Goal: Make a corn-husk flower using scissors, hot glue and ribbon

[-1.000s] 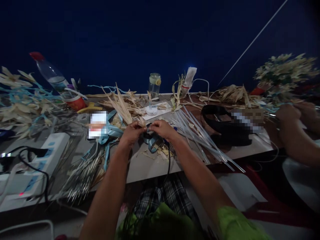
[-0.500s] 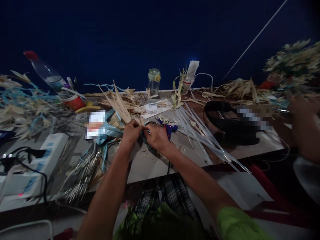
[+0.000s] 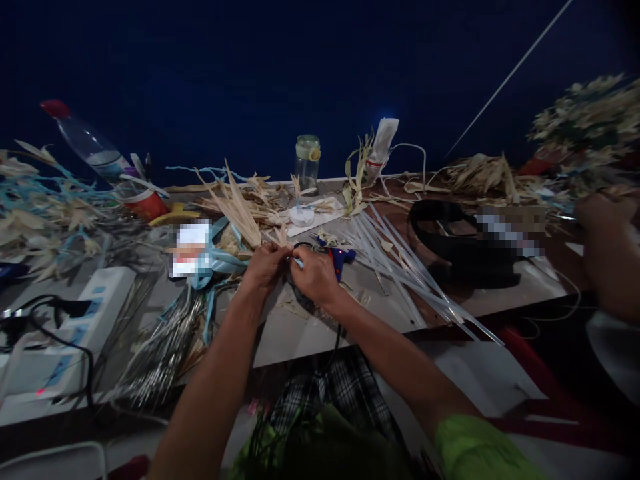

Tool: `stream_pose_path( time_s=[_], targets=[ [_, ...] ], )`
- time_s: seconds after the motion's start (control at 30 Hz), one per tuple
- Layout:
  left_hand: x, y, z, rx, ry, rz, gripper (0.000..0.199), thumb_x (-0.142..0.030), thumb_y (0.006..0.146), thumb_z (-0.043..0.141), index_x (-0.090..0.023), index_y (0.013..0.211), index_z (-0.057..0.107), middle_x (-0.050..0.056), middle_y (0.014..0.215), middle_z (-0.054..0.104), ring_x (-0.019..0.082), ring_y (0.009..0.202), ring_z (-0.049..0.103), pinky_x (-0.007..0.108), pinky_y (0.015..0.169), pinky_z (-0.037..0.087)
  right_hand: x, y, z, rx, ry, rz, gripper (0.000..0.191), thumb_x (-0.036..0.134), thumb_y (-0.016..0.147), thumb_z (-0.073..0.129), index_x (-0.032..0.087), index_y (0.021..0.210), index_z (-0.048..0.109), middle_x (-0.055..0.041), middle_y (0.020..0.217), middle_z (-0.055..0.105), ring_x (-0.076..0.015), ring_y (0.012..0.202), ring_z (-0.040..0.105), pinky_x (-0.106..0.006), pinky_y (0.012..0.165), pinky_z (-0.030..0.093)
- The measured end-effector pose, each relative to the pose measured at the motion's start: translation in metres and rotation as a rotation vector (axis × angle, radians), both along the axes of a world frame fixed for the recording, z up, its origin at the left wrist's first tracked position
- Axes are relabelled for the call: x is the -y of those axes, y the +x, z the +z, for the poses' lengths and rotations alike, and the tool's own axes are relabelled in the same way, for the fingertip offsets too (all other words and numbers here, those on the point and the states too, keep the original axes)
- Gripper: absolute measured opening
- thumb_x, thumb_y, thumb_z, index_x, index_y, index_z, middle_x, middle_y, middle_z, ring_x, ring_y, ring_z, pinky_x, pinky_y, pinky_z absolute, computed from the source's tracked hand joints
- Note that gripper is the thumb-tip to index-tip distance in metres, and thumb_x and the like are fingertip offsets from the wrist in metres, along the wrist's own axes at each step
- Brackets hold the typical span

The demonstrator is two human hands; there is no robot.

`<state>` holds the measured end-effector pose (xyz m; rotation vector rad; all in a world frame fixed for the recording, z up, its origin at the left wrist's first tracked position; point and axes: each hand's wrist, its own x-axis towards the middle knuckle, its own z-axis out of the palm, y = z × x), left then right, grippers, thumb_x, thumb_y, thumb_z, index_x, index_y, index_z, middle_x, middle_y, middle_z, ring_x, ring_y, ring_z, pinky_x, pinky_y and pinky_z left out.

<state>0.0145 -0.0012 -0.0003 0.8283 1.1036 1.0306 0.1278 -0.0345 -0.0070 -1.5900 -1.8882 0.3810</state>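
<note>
Pinching, seemingly, dried corn husk in left hand; gripping pale-blue strip in right hand | probably best to pull taut | steer clear of blue glue gun

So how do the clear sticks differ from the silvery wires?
The clear sticks are see-through; the silvery wires look like metal. Each stick is thicker than each wire. The sticks fan out loosely on the right hand's side; the wires lie bunched on the left hand's side. Both are long and slender.
</note>
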Motion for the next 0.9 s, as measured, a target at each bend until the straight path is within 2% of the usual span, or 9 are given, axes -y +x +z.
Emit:
stream_pose_path(
  time_s=[0.1, 0.2, 0.33, 0.4, 0.5, 0.67, 0.8, 0.9],
  targets=[
    [0.007, -0.001, 0.009, 0.237, 0.001, -0.104, 0.025, -0.027, 0.056, 0.073, -0.012, 0.066, 0.055, -0.002, 0.054, 0.052, 0.007, 0.049, 0.048, 0.02, 0.051, 0.039, -0.005, 0.002, 0.0, -0.249, 0.017, -0.034, 0.022, 0.025, 0.077, 0.046, 0.015, 0.085, 0.064, -0.006, 0.08, 0.067, -0.0169, 0.073, 0.06, -0.026, 0.07, 0.041],
    [0.011, -0.003, 0.014, 0.38, 0.017, -0.15, 0.023, -0.019, 0.058, 0.072, -0.01, 0.074, 0.059, -0.003, 0.056, 0.051, 0.004, 0.047, 0.044, 0.018, 0.05, 0.038, -0.011, 0.005, 0.003, -0.582, -0.059, -0.043, 0.017, 0.027, 0.071, 0.051, 0.016, 0.073, 0.063, -0.0012, 0.07, 0.064, -0.0132, 0.065, 0.056, -0.024, 0.065, 0.042],
    [0.011, -0.005, 0.013, 0.399, 0.022, -0.128, 0.021, -0.015, 0.057, 0.073, -0.012, 0.072, 0.058, -0.003, 0.056, 0.051, 0.003, 0.046, 0.042, 0.016, 0.047, 0.035, -0.015, 0.007, 0.003, -0.863, -0.199, 0.01, 0.015, 0.03, 0.064, 0.058, 0.016, 0.066, 0.059, 0.0007, 0.069, 0.062, -0.011, 0.063, 0.053, -0.023, 0.064, 0.041],
    [0.01, -0.005, 0.011, 0.365, 0.03, -0.116, 0.022, -0.016, 0.055, 0.074, -0.012, 0.068, 0.058, -0.003, 0.055, 0.051, 0.003, 0.046, 0.041, 0.016, 0.046, 0.033, -0.016, 0.008, 0.003, -0.866, -0.225, 0.03, 0.016, 0.031, 0.063, 0.059, 0.015, 0.066, 0.059, 0.0011, 0.067, 0.061, -0.0105, 0.062, 0.051, -0.023, 0.064, 0.041],
    [0.008, -0.005, 0.007, 0.271, 0.059, -0.112, 0.026, -0.023, 0.054, 0.076, -0.011, 0.069, 0.058, -0.004, 0.054, 0.05, 0.003, 0.045, 0.039, 0.017, 0.046, 0.031, -0.016, 0.008, 0.002, -0.735, -0.198, 0.039, 0.014, 0.029, 0.064, 0.058, 0.015, 0.066, 0.06, 0.0013, 0.065, 0.06, -0.0108, 0.063, 0.051, -0.023, 0.065, 0.04],
    [0.005, -0.006, 0.003, -0.049, 0.153, -0.091, 0.03, -0.033, 0.059, 0.073, -0.013, 0.061, 0.051, -0.006, 0.047, 0.044, 0.004, 0.044, 0.034, 0.019, 0.044, 0.024, -0.016, 0.01, 0.0, -0.567, -0.185, 0.073, 0.012, 0.021, 0.065, 0.052, 0.015, 0.068, 0.062, 0.0007, 0.068, 0.062, -0.0119, 0.065, 0.054, -0.023, 0.065, 0.041],
    [0.005, -0.007, 0.006, -0.247, 0.237, -0.077, 0.028, -0.032, 0.059, 0.071, -0.013, 0.055, 0.052, -0.005, 0.046, 0.042, 0.005, 0.045, 0.034, 0.021, 0.046, 0.024, -0.015, 0.011, 0.001, -0.498, -0.161, 0.046, 0.013, 0.019, 0.065, 0.051, 0.015, 0.072, 0.061, -0.0001, 0.069, 0.063, -0.0129, 0.066, 0.055, -0.024, 0.065, 0.042],
    [0.005, -0.007, 0.006, -0.256, 0.229, -0.103, 0.03, -0.033, 0.057, 0.072, -0.012, 0.05, 0.053, -0.004, 0.045, 0.042, 0.006, 0.045, 0.034, 0.022, 0.045, 0.024, -0.012, 0.01, 0.001, -0.418, -0.074, 0.046, 0.013, 0.019, 0.067, 0.051, 0.016, 0.075, 0.061, -0.001, 0.074, 0.063, -0.0137, 0.07, 0.056, -0.025, 0.069, 0.042]
  ],
)
